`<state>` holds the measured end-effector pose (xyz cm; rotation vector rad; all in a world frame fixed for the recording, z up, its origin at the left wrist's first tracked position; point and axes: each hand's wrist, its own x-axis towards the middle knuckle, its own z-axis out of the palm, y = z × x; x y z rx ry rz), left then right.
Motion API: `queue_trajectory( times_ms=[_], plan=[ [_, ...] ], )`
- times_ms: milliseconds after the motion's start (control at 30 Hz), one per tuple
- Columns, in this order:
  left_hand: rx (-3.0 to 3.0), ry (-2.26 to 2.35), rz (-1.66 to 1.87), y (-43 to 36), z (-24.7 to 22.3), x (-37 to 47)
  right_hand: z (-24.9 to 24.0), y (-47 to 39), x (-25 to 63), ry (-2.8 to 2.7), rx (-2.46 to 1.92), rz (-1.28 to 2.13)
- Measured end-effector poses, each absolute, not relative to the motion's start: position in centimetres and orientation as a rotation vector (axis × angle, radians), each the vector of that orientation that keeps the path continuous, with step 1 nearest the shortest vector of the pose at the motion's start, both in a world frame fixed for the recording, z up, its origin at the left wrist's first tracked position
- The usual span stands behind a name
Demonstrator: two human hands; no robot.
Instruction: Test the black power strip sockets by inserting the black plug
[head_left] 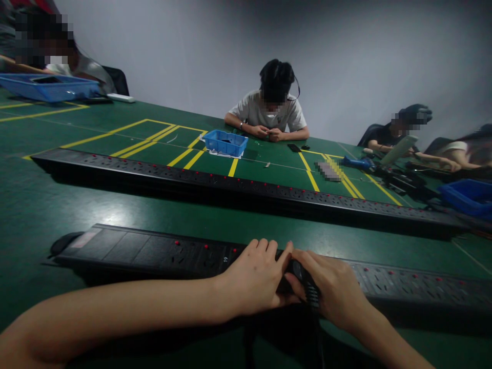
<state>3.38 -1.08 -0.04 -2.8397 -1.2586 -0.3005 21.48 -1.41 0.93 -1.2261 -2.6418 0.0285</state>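
A long black power strip with red buttons and rows of sockets lies across the table in front of me. My left hand is closed around the strip near its middle, fingers over the far edge and thumb on the near side. Right beside it, my right hand grips a black plug against the strip's top face. The plug's ribbed cable hangs down toward me. Whether its pins are inside a socket is hidden by my fingers.
A second long black power strip lies parallel, farther off on the green table. Beyond it stand a small blue basket and a person seated opposite. Blue trays and other people are at both sides.
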Motion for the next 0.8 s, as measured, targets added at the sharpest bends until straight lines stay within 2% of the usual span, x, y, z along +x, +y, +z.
queue_trajectory(
  times_ms=[800],
  plan=[
    [-2.849,-1.247,-0.290,-1.05,-0.17,3.33,1.16,-1.45,21.39,-2.644,-1.231,0.042]
  ],
)
